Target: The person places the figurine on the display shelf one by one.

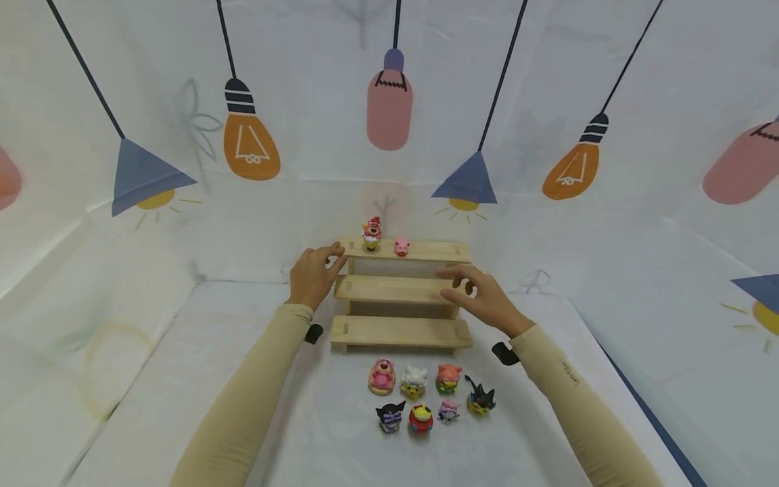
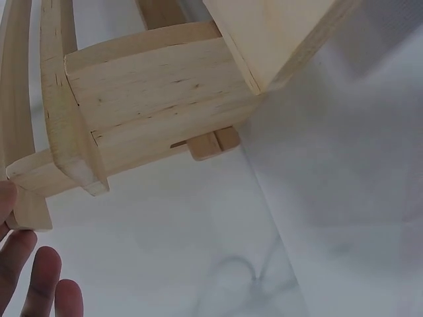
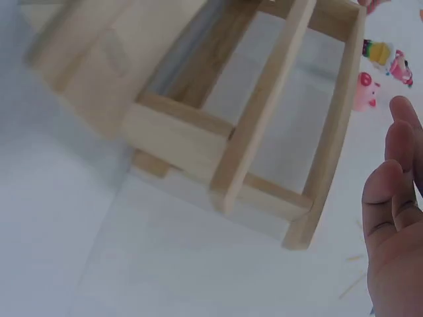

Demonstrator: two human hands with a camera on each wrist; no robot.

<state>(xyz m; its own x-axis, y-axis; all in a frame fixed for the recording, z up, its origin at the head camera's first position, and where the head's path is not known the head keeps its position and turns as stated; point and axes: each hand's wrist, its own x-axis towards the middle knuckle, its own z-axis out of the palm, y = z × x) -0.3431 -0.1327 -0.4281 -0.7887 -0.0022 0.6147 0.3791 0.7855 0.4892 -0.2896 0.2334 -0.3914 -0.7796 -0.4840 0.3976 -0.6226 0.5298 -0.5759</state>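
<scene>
A three-tier wooden display shelf (image 1: 402, 289) stands by the back wall. My left hand (image 1: 315, 272) is at the left end of its top tier, thumb and a finger bracketing the plank's corner (image 2: 32, 210). My right hand (image 1: 483, 296) holds nothing and hovers before the right end of the middle tier, thumb and fingers apart; the right wrist view shows its fingers (image 3: 383, 181) loosely bent. On the top tier stand a bear figurine in a red hat (image 1: 372, 233) and a pink pig figurine (image 1: 402, 246), both towards the left.
Several figurines lie in two rows before the shelf, among them a pink bear (image 1: 382, 377), a white one (image 1: 414, 381), a red-and-yellow one (image 1: 420, 419) and a black-eared one (image 1: 390, 416). The white wall (image 1: 316, 149) behind carries printed lamps.
</scene>
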